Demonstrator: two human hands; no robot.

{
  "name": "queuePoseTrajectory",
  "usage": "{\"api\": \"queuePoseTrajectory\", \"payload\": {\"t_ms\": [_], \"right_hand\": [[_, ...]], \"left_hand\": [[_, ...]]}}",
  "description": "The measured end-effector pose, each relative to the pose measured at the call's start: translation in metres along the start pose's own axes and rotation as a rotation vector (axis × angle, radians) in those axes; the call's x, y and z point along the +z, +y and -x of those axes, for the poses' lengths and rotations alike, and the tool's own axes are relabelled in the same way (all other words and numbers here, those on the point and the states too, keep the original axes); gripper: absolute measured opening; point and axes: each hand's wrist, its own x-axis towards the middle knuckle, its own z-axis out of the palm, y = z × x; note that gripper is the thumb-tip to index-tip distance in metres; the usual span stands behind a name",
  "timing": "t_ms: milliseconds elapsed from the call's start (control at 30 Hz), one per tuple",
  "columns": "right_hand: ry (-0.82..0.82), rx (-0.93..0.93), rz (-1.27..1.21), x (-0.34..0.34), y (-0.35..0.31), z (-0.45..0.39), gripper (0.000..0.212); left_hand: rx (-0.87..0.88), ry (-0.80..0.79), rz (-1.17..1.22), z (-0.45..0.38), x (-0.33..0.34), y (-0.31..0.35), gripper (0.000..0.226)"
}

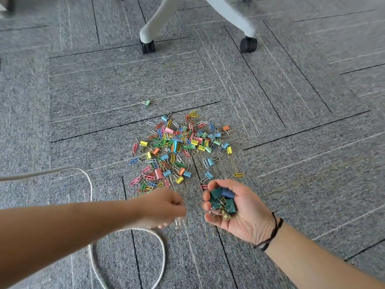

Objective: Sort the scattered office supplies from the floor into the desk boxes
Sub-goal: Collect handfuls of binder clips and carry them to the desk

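A heap of coloured paper clips and small binder clips (177, 147) lies scattered on the grey carpet. One green binder clip (146, 103) sits apart, beyond the heap. My right hand (235, 209) is palm up just below the heap, fingers curled round several dark green and blue binder clips (223, 200). My left hand (164, 207) hovers to its left, blurred, fingers curled down with some silvery clip handles showing under them; what it holds is unclear. No desk boxes are in view.
A white cable (91, 190) loops across the carpet under my left forearm. An office chair's grey legs with two black casters (147, 46) (248, 44) stand beyond the heap. Grey carpet tiles (312, 163) surround everything.
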Motion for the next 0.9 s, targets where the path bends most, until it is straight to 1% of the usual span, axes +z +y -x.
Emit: {"api": "queuePoseTrajectory", "payload": {"t_ms": [33,67,100,133,200,300,400,500,567,633,700,800,900], "right_hand": [[0.004,0.000,0.003,0.001,-0.001,-0.001,0.025],[0.015,-0.002,0.011,0.002,-0.002,-0.002,0.025],[0.027,-0.005,0.020,0.003,-0.002,-0.003,0.025],[0.034,-0.009,0.026,0.005,-0.003,-0.004,0.026],[0.037,-0.013,0.037,0.009,-0.003,-0.006,0.028],[0.035,-0.007,0.089,0.015,-0.003,-0.011,0.036],[0.101,-0.005,0.174,0.020,-0.004,-0.017,0.042],[0.175,-0.004,0.203,0.021,-0.007,-0.022,0.041],[0.174,-0.020,0.196,0.023,-0.010,-0.024,0.039],[0.158,-0.048,0.182,0.028,-0.017,-0.024,0.038],[0.148,-0.071,0.161,0.038,-0.024,-0.022,0.039],[0.180,-0.114,0.139,0.058,-0.038,-0.016,0.041],[0.248,-0.144,0.073,0.086,-0.055,0.002,0.041]], "left_hand": [[-0.008,-0.091,0.272,0.006,-0.011,0.004,0.018],[-0.008,-0.168,0.475,0.012,-0.022,0.006,0.017],[0.006,-0.225,0.608,0.018,-0.030,0.007,0.018],[0.026,-0.259,0.686,0.023,-0.037,0.008,0.019],[0.066,-0.266,0.756,0.027,-0.047,0.011,0.024],[0.085,-0.212,0.827,0.029,-0.058,0.009,0.026],[0.033,-0.132,0.919,0.029,-0.063,0.002,0.028],[-0.048,-0.050,1.030,0.030,-0.066,-0.002,0.034],[-0.068,-0.035,1.102,0.032,-0.069,0.000,0.039],[-0.054,-0.032,1.160,0.033,-0.073,0.006,0.035],[-0.016,-0.008,1.264,0.034,-0.076,0.017,0.029],[0.104,0.019,1.494,0.038,-0.084,0.051,0.026],[0.250,-0.067,1.660,0.058,-0.089,0.099,0.030]]}}
